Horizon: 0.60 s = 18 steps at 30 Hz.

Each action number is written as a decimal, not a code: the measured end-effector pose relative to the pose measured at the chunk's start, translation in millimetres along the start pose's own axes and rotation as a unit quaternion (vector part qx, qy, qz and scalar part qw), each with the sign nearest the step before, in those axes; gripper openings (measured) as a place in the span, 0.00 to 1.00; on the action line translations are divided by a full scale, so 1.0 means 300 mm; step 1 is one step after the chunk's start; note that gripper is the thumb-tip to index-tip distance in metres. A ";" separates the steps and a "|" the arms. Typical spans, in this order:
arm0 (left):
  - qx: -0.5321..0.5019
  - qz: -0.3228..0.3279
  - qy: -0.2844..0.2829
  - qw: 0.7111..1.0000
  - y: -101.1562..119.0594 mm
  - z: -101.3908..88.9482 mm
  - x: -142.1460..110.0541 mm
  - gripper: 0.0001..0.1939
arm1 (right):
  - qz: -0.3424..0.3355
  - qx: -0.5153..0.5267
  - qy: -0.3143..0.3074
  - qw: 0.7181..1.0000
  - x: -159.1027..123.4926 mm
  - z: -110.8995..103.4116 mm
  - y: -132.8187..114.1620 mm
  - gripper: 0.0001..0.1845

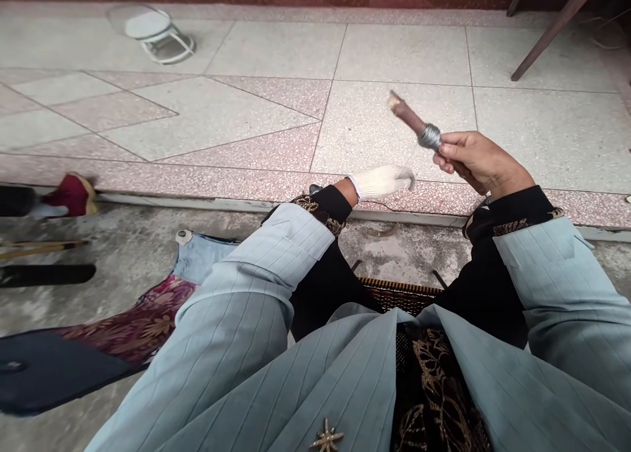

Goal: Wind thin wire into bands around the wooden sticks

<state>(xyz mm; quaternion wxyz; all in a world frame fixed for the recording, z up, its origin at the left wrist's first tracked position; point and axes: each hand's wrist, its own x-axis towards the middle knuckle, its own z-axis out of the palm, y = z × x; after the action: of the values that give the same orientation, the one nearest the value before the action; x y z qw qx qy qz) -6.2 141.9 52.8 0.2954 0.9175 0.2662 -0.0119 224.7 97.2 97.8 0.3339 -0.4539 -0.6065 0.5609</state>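
My right hand [476,159] is bare and closed around a wooden stick [408,115]. Silvery wire [429,136] is wound in a thick coil about the stick, just beyond my fingertips. The stick's free end tilts up and to the left over the tiles. To the left and lower, my left hand [379,182] wears a white knitted glove with a grey fingertip area. Its fingers are drawn together and curled, and whatever they may hold is hidden. A thin dark strand [378,204] shows just below the glove.
A tiled step [256,182] runs across in front of my knees. A small white stool [154,28] stands far left, and a wooden leg [555,31] slants at upper right. Patterned cloth [152,311] lies at left, near another person's red shoe [71,194]. Beneath me is a woven seat [399,295].
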 end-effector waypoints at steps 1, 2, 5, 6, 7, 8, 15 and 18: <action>-0.013 -0.003 -0.002 1.000 0.009 0.005 0.000 0.20 | 0.003 0.006 0.052 0.999 0.010 0.003 0.010 0.17; -0.022 -0.009 -0.007 1.000 0.018 0.009 -0.001 0.20 | 0.012 -0.002 0.092 0.996 0.024 0.006 0.024 0.16; -0.021 -0.030 -0.031 0.999 0.043 0.024 -0.002 0.19 | 0.059 -0.103 0.164 0.979 0.062 0.004 0.065 0.15; -0.015 -0.031 -0.038 0.999 0.051 0.029 -0.003 0.18 | 0.079 -0.166 0.174 0.967 0.071 0.002 0.075 0.15; -0.008 -0.031 -0.041 0.999 0.058 0.034 -0.003 0.17 | 0.098 -0.242 0.177 0.949 0.077 0.001 0.082 0.15; -0.002 -0.030 -0.042 0.999 0.065 0.039 -0.003 0.16 | 0.116 -0.322 0.168 0.925 0.080 0.003 0.086 0.15; 0.052 -0.014 -0.056 0.997 0.078 0.044 -0.003 0.17 | 0.229 -0.585 -0.127 0.768 0.067 0.058 0.095 0.15; 0.052 -0.017 -0.041 0.998 0.070 0.020 -0.007 0.19 | 0.207 -0.487 -0.269 0.805 0.050 0.053 0.088 0.13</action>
<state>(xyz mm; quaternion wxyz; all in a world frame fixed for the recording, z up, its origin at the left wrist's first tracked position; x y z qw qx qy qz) 3.2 123.3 59.5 0.2580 0.9255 0.2688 -0.0681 209.2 104.1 68.0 -0.2316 -0.5021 -0.7573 0.3475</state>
